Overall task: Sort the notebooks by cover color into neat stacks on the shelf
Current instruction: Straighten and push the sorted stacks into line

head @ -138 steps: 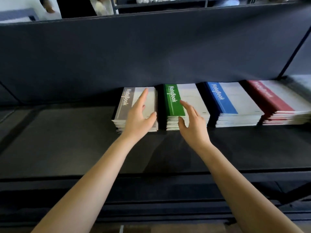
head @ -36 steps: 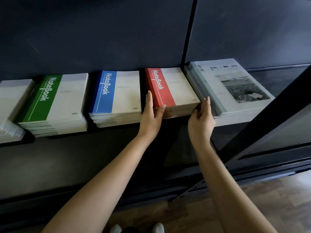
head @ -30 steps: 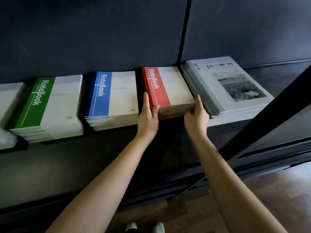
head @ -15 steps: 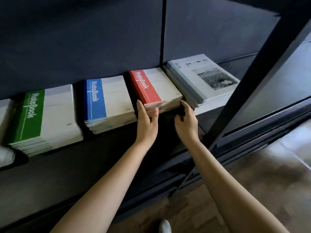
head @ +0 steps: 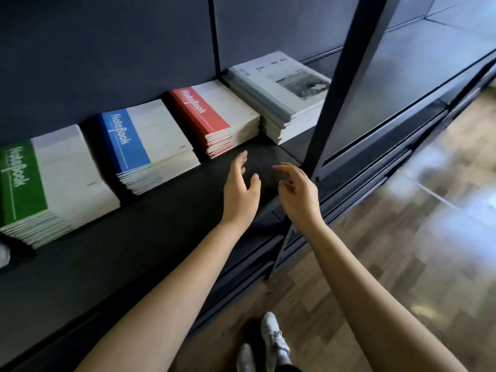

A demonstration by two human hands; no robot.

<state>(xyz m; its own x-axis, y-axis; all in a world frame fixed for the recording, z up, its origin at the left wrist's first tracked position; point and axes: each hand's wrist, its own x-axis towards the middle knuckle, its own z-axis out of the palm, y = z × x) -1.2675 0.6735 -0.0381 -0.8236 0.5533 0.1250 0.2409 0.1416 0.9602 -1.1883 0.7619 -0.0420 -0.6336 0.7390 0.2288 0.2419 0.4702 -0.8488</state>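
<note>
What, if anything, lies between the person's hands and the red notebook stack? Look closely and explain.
Nothing visible. The left hand and right hand are open above bare shelf in front of the red stack, touching nothing. The frame post stands to the right of the right hand, out of the way.

left hand [head: 240, 190] fingers relaxed, right hand [head: 298, 194] loosely curled, both empty
</note>
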